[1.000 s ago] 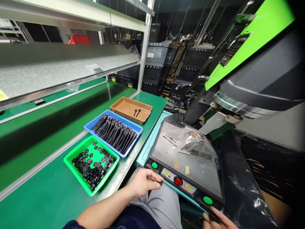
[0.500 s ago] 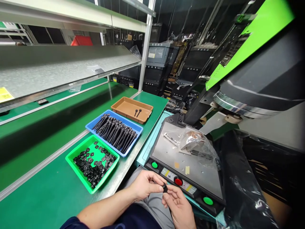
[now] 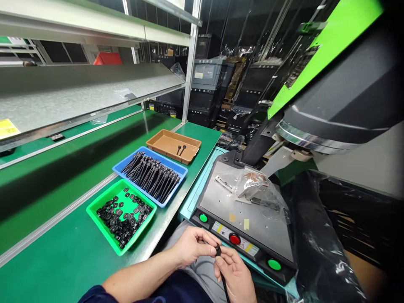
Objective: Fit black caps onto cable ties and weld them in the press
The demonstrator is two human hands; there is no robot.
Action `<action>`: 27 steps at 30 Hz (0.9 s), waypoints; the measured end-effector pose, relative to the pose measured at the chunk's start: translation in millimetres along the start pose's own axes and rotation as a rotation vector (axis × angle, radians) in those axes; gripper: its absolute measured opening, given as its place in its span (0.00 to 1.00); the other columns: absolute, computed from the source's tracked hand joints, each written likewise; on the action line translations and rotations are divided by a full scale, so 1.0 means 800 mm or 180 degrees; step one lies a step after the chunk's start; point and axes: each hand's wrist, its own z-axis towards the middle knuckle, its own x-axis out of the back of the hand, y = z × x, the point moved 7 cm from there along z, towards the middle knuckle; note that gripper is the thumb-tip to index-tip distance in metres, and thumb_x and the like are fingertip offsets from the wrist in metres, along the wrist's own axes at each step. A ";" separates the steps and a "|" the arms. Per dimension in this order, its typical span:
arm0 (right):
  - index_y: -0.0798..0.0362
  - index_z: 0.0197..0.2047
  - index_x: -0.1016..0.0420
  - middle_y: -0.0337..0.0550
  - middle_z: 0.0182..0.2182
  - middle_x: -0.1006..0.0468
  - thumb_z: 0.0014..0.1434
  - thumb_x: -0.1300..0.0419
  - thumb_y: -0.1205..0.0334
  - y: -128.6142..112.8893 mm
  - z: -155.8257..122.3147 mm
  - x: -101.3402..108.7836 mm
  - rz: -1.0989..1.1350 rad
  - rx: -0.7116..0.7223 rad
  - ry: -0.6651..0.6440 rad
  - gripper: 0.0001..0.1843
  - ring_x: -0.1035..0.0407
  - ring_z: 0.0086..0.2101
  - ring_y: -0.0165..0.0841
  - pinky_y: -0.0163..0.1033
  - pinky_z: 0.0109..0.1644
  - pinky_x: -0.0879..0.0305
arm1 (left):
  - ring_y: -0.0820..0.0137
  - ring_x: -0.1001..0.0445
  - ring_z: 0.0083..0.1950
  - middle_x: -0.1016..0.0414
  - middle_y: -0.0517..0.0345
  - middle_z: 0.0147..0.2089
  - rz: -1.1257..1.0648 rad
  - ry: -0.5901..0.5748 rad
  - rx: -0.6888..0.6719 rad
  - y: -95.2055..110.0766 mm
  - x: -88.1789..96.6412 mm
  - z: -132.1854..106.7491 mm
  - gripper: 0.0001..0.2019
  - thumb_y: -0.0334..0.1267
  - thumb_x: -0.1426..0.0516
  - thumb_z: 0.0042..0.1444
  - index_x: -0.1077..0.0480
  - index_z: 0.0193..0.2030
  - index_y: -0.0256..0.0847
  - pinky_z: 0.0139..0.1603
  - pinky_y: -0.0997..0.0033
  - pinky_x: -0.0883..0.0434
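Observation:
My left hand (image 3: 194, 247) pinches a small black nut (image 3: 217, 250) at the head end of a long black bolt (image 3: 223, 281). My right hand (image 3: 235, 275) is closed round the bolt's shank, which runs down past the frame's bottom edge. Both hands meet over my lap, just in front of the press's control panel (image 3: 240, 240). To their left, a green tray (image 3: 100, 202) holds several black nuts. Beyond it a blue tray (image 3: 126, 163) holds several long black bolts. A brown tray (image 3: 167, 141) further back holds two bolts.
The trays sit on a green bench (image 3: 57, 256) under a metal shelf (image 3: 78, 90). The press has a grey plate (image 3: 252, 219) with a crumpled plastic bag (image 3: 259, 187), two green buttons and a red button (image 3: 235, 239). Black plastic sheeting (image 3: 318, 248) hangs at the right. Dark crates are stacked behind.
My right hand came up from the lower right edge to meet my left hand. The nut and the bolt are now together between both hands, and the bolt's shank shows below.

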 end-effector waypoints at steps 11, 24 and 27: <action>0.55 0.39 0.29 0.38 0.21 0.29 0.47 0.30 0.46 0.022 -0.001 0.008 0.0088 -0.0085 -0.0198 0.24 0.41 0.16 0.25 0.29 0.18 0.48 | 0.68 0.25 0.35 0.24 0.47 0.41 0.0193 -0.0167 -0.0046 -0.010 -0.001 -0.001 0.15 0.41 0.30 0.37 0.23 0.30 0.33 0.35 0.67 0.27; 0.54 0.37 0.28 0.37 0.20 0.30 0.44 0.29 0.45 0.013 -0.011 -0.002 0.0043 -0.0133 0.0023 0.25 0.40 0.17 0.27 0.29 0.18 0.45 | 0.68 0.25 0.36 0.23 0.48 0.42 0.0560 -0.0216 -0.0065 -0.011 0.009 0.001 0.14 0.43 0.30 0.39 0.21 0.30 0.35 0.39 0.66 0.28; 0.54 0.38 0.28 0.37 0.20 0.30 0.45 0.29 0.45 0.022 -0.006 0.008 0.0048 -0.0036 0.0195 0.25 0.40 0.17 0.27 0.29 0.18 0.45 | 0.69 0.27 0.40 0.25 0.48 0.44 0.0769 -0.0156 -0.0303 -0.009 0.010 0.000 0.12 0.42 0.32 0.42 0.21 0.32 0.37 0.41 0.68 0.29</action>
